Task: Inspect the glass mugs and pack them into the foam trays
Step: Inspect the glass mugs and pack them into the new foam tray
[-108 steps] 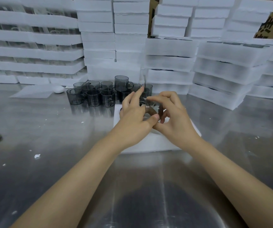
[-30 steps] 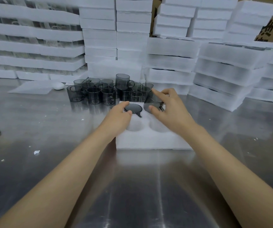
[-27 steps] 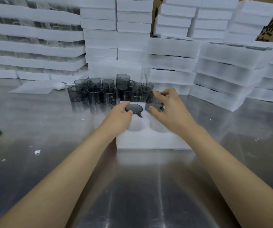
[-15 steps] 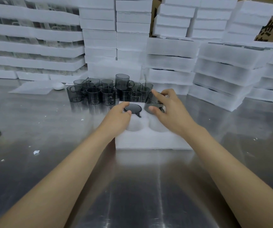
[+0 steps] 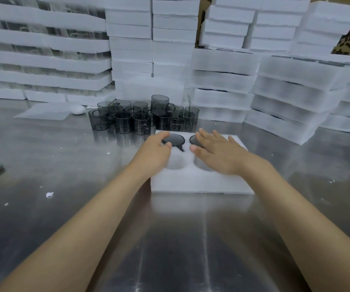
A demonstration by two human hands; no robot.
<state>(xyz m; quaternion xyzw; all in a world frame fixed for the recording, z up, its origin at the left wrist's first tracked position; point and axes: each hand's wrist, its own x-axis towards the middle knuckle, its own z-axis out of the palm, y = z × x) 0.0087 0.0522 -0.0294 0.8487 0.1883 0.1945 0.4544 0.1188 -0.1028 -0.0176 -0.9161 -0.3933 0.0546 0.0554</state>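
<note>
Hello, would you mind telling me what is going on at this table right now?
A person is packing smoky glass mugs into a white foam tray on a steel table. Two mugs sit in the tray's far pockets: the left hand rests at the left mug, and the open right hand lies flat over the right mug. The two near pockets look empty. More loose mugs wait behind the tray.

Both forearms reach in from the bottom corners toward frame centre; left hand (image 5: 156, 151) with fingers curled downward, right hand (image 5: 216, 152) flat, fingers spread.
</note>
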